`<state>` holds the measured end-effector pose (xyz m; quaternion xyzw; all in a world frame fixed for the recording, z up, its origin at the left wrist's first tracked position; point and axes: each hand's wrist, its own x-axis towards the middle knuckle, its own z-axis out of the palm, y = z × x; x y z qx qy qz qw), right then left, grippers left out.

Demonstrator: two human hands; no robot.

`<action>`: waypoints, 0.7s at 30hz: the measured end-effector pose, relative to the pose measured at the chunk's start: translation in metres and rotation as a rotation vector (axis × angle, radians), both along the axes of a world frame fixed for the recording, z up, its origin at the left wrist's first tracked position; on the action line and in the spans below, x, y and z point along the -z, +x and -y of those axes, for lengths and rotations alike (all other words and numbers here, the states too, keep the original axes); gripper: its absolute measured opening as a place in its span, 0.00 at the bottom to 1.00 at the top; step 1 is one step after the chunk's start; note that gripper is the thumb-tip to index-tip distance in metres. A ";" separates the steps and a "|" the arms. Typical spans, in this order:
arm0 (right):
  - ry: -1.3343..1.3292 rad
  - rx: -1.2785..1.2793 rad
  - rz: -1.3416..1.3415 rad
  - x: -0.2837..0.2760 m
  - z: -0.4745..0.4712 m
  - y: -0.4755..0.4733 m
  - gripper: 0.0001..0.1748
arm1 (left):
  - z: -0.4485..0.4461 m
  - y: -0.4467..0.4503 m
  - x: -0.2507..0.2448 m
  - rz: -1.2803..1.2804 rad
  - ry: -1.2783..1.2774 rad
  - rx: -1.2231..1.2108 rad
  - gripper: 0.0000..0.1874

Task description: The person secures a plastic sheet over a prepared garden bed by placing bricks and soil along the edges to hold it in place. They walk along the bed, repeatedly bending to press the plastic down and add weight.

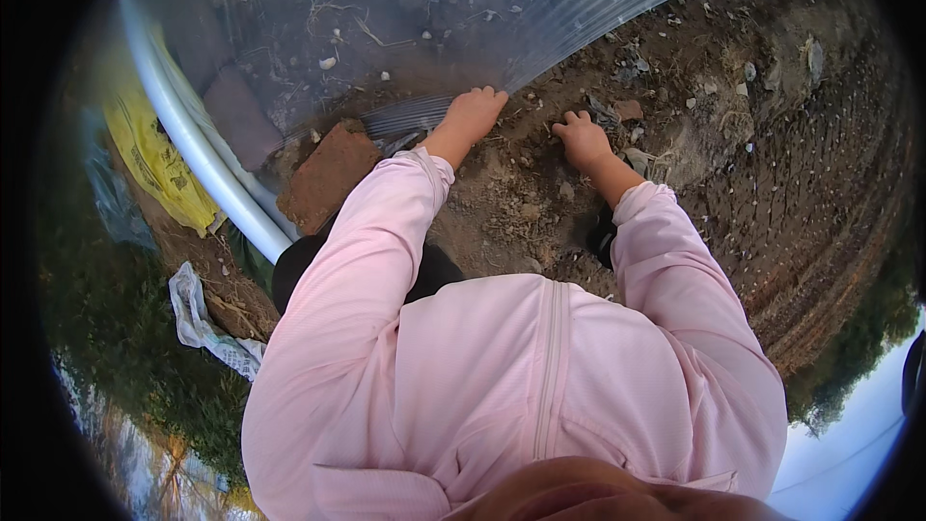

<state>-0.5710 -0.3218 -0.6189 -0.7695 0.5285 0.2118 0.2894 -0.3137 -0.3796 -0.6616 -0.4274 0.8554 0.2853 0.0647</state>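
Note:
My left hand (472, 121) grips the lower edge of a sheet of clear plastic film (571, 11), which is drawn into long folds running up to the right. Pale bits and dry stalks on the soil show through the film. To the right, apart from it, my right hand (584, 145) reaches down to the bare soil (517, 202) with its fingers curled. Its fingertips are at the dirt, and whether they hold anything is not visible. A reddish brick (334, 177) lies left of my left hand, by the film's edge. A small brick fragment (628, 110) sits just beyond my right hand.
A long white tube or roll (199, 152) curves along the left, next to a yellow plastic sack (155, 159). Another slab (242, 118) lies beneath the film. A crumpled white printed bag (194, 315) rests lower left. Tilled soil (803, 195) with pale bits spreads right.

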 end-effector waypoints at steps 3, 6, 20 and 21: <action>0.161 0.227 0.053 -0.008 0.018 -0.009 0.29 | -0.003 -0.001 0.004 -0.010 -0.004 -0.013 0.09; 0.408 0.580 0.159 -0.026 0.055 -0.019 0.43 | -0.005 -0.001 0.014 -0.024 -0.039 -0.037 0.08; -0.519 0.365 0.690 0.015 0.120 0.087 0.29 | 0.000 -0.003 0.024 0.015 -0.029 -0.030 0.10; -0.330 0.226 0.398 0.066 0.086 0.075 0.30 | 0.001 -0.007 0.026 0.041 -0.021 -0.006 0.10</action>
